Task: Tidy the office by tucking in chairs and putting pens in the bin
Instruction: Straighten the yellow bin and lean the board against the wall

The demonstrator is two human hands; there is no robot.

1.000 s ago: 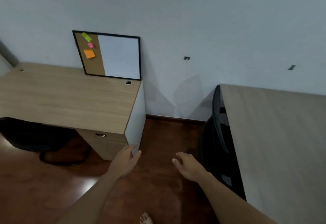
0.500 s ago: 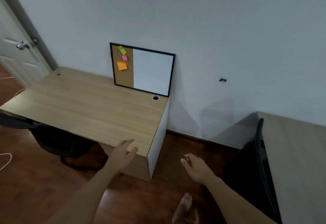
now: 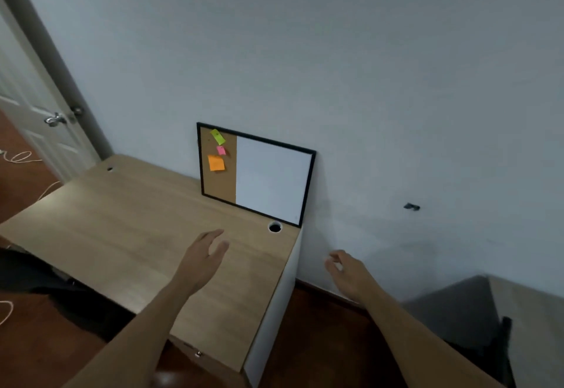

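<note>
A black office chair point(image 3: 52, 290) sits tucked under the left wooden desk point(image 3: 122, 235), only its dark seat showing below the desk edge. A second black chair point(image 3: 500, 354) stands against the right desk point(image 3: 537, 326) at the lower right corner. My left hand point(image 3: 203, 258) hovers over the left desk's top, fingers apart, holding nothing. My right hand point(image 3: 346, 268) floats over the gap between the desks, fingers loosely spread and empty. No pens and no bin are in sight.
A framed cork-and-whiteboard point(image 3: 254, 174) with sticky notes leans on the wall at the desk's back. A cable hole point(image 3: 274, 227) lies near the desk corner. A white door point(image 3: 33, 119) stands at the left, with a white cord point(image 3: 18, 158) on the brown floor.
The view has swung up and left: the left desk now fills the middle, the right desk and chair slid to the corner. Both hands rose, the left one now over the desk top.
</note>
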